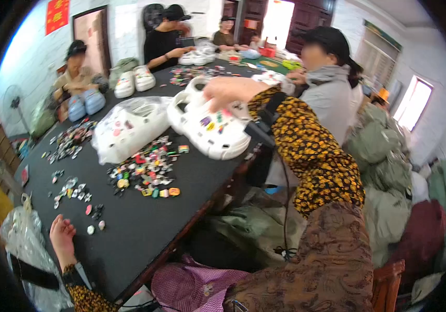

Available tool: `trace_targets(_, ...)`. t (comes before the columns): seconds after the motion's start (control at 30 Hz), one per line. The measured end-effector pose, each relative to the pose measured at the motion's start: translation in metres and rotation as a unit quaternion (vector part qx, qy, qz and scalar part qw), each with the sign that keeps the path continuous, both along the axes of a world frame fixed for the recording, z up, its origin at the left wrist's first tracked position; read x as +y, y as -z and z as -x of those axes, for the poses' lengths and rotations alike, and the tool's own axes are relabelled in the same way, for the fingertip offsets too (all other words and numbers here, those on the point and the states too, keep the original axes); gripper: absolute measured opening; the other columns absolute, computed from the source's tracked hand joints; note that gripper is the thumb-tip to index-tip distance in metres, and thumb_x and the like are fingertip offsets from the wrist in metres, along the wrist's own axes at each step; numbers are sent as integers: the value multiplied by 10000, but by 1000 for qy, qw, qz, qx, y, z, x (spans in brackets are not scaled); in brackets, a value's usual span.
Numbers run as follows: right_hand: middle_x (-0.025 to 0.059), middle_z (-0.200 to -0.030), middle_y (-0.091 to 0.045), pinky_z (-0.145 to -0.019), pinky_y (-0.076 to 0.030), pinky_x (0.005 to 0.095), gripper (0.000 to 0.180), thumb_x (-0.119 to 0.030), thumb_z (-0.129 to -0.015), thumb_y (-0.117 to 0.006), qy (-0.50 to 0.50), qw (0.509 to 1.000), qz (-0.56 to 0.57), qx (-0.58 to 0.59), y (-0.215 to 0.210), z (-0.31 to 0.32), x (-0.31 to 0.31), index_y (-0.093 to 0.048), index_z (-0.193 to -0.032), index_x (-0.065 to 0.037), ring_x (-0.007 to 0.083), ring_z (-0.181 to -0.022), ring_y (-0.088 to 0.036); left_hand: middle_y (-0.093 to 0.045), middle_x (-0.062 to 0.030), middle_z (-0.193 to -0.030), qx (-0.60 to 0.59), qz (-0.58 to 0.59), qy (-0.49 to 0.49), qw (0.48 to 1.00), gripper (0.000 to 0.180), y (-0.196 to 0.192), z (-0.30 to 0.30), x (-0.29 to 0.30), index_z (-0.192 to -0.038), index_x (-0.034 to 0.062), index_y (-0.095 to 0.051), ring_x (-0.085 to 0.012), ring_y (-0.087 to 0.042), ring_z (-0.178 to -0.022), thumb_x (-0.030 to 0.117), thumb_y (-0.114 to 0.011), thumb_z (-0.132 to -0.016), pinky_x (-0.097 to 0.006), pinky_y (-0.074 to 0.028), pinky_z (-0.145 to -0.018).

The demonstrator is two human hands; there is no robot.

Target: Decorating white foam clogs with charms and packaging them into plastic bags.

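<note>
My right hand (pixel 233 92) reaches across the table, closed on the upper part of a white clog (pixel 228 140) dotted with small coloured charms. Another white clog (pixel 180 104) sits against it, partly hidden by the hand. Just to their left stands a white clog pair in a clear plastic bag (pixel 124 130), with charms showing through. At the table's near left edge, my left hand (pixel 62 234) has its fingers loosely curled and apart, with nothing in them. Several loose charms (pixel 98 223) lie close to it.
Heaps of colourful charms (pixel 147 166) cover parts of the black table (pixel 145 229). Across it, one person holds blue clogs (pixel 86 104); white clogs (pixel 134 82) stand nearby. A person in grey (pixel 327 99) sits at my right. Stuffed green sacks (pixel 374 140) pile up behind.
</note>
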State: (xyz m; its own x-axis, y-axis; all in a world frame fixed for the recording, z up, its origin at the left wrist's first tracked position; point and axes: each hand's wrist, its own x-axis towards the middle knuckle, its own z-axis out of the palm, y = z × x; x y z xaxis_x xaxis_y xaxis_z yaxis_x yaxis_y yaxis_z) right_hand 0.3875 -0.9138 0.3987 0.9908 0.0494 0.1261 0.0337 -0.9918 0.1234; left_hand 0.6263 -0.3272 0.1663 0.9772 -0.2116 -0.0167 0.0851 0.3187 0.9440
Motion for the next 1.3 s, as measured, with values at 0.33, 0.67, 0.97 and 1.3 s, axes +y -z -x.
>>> trace_targets(0.33, 218, -965, -595, -822, -474, 463, 134, -128, -806, -620, 107, 964, 2, -244, 23, -86, -28, -629, -902, -35, 376, -957, -599, -622, -75, -773, -3, -22, -28, 999, 186, -32, 37, -29, -1044, 18, -595, -157, -602, -606, 139, -526, -920, -298, -514, -555)
trace_targets(0.67, 162, -1087, -623, -890, -476, 435, 322, -158, -769, -668, -25, 983, -36, -178, 94, -174, 23, -624, -1073, -64, 357, -1026, -593, -638, -78, -758, 13, -12, -38, 999, 167, -35, 39, -31, -1004, 20, -595, -152, -616, -605, 95, -529, -870, -304, -521, -554)
trace_targets(0.97, 240, -1124, -616, -904, -469, 409, 573, -205, -794, -642, 129, 926, -253, -248, 138, -210, -4, -483, -1280, 53, 358, -1055, -600, -646, -74, -765, 12, -22, -29, 999, 151, -36, 40, -33, -985, 26, -606, -148, -621, -606, 97, -535, -872, -292, -521, -550)
trace_targets(1.3, 149, -806, -682, -722, -500, 383, 205, -189, -774, -635, 128, 923, -249, -264, 140, -217, -8, -685, -852, -6, 299, -773, -649, -649, -77, -773, 13, -35, -48, 998, 158, -38, 44, -33, -998, 24, -609, -146, -620, -613, 107, -544, -880, -289, -517, -549)
